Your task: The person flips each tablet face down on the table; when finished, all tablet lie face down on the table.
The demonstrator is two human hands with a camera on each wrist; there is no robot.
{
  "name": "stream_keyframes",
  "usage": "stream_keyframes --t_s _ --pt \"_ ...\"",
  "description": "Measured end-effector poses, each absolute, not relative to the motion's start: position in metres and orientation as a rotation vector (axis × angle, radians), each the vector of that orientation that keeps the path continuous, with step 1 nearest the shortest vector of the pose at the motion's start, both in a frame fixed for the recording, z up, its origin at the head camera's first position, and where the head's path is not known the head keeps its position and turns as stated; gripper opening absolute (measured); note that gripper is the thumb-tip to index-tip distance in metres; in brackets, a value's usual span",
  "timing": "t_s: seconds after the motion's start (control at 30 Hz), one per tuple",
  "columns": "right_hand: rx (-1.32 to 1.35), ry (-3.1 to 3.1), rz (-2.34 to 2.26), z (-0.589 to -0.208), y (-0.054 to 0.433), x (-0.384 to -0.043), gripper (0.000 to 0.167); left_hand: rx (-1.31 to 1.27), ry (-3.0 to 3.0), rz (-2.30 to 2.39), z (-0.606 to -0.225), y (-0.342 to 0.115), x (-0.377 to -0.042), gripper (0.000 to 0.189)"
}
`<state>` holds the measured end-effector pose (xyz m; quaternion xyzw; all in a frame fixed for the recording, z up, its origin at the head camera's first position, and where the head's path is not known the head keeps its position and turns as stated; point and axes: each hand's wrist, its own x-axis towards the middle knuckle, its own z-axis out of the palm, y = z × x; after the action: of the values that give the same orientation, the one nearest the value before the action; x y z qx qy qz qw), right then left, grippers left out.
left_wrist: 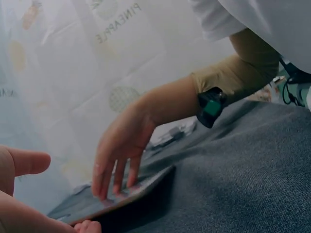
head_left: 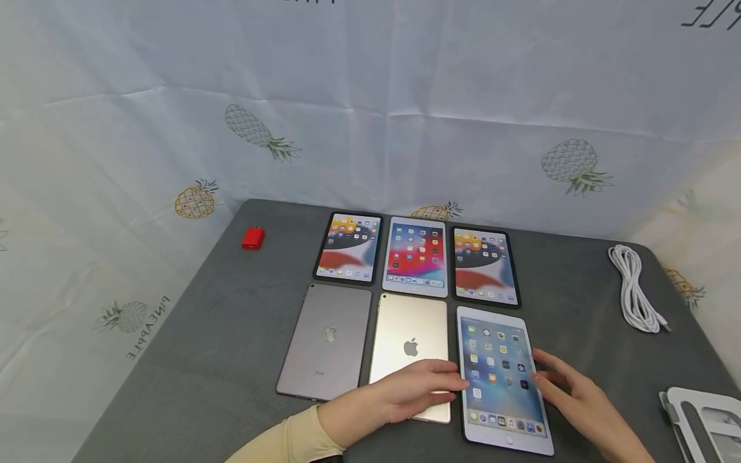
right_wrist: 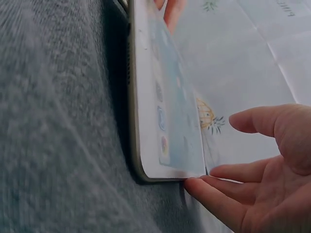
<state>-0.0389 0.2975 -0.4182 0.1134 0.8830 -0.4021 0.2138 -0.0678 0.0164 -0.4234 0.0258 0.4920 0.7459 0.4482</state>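
A white-framed tablet (head_left: 500, 360) with its screen lit faces up at the front right of a grey table. My left hand (head_left: 419, 389) reaches across a gold tablet (head_left: 408, 321), its fingertips at the white tablet's left edge. On the opposite side, my right hand (head_left: 570, 399) touches the right edge with its fingers. In the right wrist view, the fingertips meet the white tablet (right_wrist: 148, 126) near a corner, while the thumb stands apart from it. The left wrist view has the left thumb (left_wrist: 31, 162) stretched out, off the tablet.
Three lit tablets, one of them this white-framed one (head_left: 415, 286), form the back row. A grey tablet (head_left: 327, 341) lies back up at front left. Around them are a red charger plug (head_left: 253, 238), a coiled white cable (head_left: 633, 292) and a white stand (head_left: 703, 418).
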Motion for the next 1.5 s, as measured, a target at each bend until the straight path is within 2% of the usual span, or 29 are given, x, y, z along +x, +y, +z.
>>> stream_keyframes --t_s 0.3,0.5,0.6,0.77,1.0,1.13,1.3,1.5 --pt "0.252 2.523 -1.042 -0.419 0.281 -0.039 0.078 0.166 1.410 1.912 -0.431 0.027 -0.061 0.039" --pt "0.057 2.643 -1.078 -0.420 0.268 -0.038 0.069 0.340 1.582 1.940 -0.435 0.028 -0.060 0.043" --pt "-0.034 2.695 -1.020 -0.418 0.264 -0.040 0.069 0.381 1.650 1.947 -0.434 0.028 -0.059 0.045" --pt "-0.086 2.788 -0.911 -0.407 0.256 -0.039 0.070 0.423 1.698 1.964 -0.432 0.029 -0.057 0.045" --pt "-0.093 2.717 -1.077 -0.392 0.235 -0.034 0.065 0.550 1.740 1.973 -0.434 0.030 -0.055 0.046" --pt "-0.038 2.678 -1.053 -0.384 0.231 -0.033 0.067 0.713 1.818 1.926 -0.430 0.033 -0.053 0.052" --pt "0.024 2.701 -1.014 -0.377 0.232 -0.034 0.071 0.914 1.898 1.815 -0.425 0.037 -0.050 0.072" --pt "0.049 2.783 -0.984 -0.375 0.235 -0.035 0.075 0.982 1.862 1.682 -0.422 0.041 -0.051 0.088"
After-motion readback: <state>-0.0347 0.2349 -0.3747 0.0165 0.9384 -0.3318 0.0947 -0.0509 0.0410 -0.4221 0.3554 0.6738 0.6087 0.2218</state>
